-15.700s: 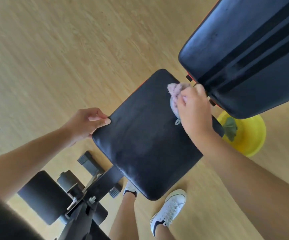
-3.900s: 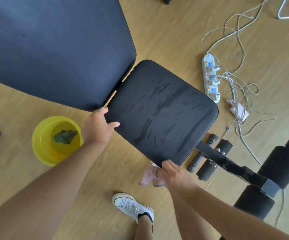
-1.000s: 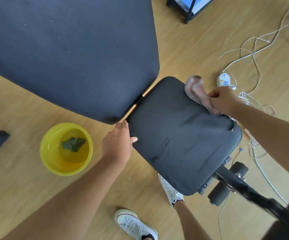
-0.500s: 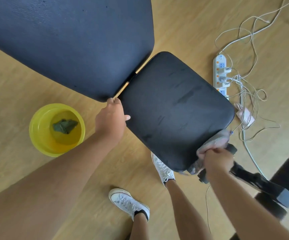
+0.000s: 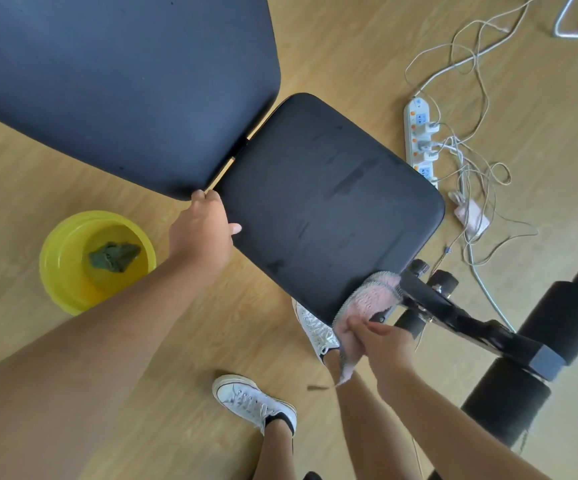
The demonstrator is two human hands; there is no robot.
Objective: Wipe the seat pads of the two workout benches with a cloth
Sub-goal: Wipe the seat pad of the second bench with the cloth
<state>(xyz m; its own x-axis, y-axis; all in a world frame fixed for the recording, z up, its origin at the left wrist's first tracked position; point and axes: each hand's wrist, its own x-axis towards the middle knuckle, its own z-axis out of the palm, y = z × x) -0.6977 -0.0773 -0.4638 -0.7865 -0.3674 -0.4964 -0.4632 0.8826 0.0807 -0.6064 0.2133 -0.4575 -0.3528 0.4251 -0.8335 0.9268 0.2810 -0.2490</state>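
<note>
A black seat pad (image 5: 329, 202) with faint damp streaks fills the middle of the head view, joined to a large dark backrest (image 5: 118, 81) at upper left. My left hand (image 5: 204, 230) grips the pad's left edge near the gap between pad and backrest. My right hand (image 5: 381, 341) is shut on a pink cloth (image 5: 370, 301), which drapes off the pad's lower right corner, just below the edge. Only this one bench is in view.
A yellow basin (image 5: 62, 271) with water and a green rag (image 5: 114, 256) sits on the wooden floor at left. A power strip (image 5: 419, 133) and tangled white cables lie at right. The bench frame and black foam rollers (image 5: 509, 400) stand at lower right. My white shoes are below the pad.
My right hand swept the pink cloth from the pad's far right corner down to its near right corner and off the edge. My left hand kept its grip on the left edge.
</note>
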